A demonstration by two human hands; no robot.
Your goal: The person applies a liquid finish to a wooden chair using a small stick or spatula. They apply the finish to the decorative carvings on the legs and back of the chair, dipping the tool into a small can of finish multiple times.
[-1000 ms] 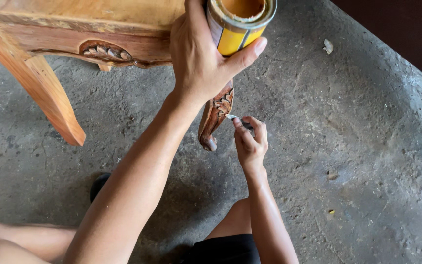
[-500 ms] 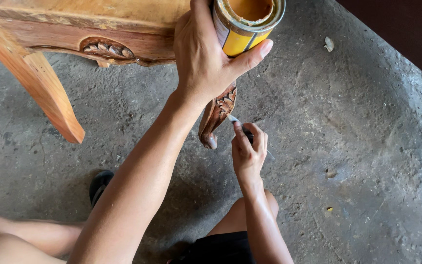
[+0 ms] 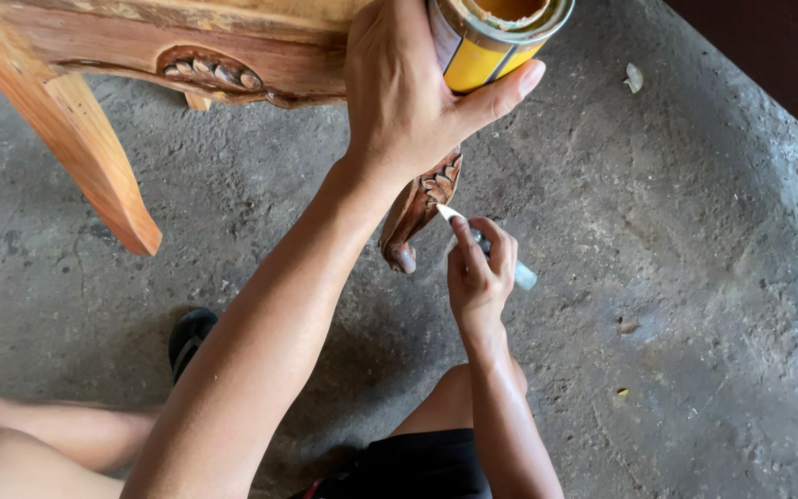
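Observation:
My left hand (image 3: 408,92) grips a yellow open tin can (image 3: 496,37) at the top of the view, held against a carved wooden piece of furniture (image 3: 187,42). Below it, my right hand (image 3: 477,268) holds a small brush or tool (image 3: 501,254) with a pale tip. The tip touches the carved wooden leg (image 3: 417,208), which curves down to the floor. My left forearm crosses the middle of the view and hides part of the leg.
A plain slanted wooden leg (image 3: 85,148) stands at the left. The floor is rough grey concrete (image 3: 695,277) with small bits of debris (image 3: 634,79). My bent knees and a black shoe (image 3: 191,337) lie at the bottom.
My right hand has shifted slightly along the carved leg with the tool. The left hand with the can has stayed almost still near the top.

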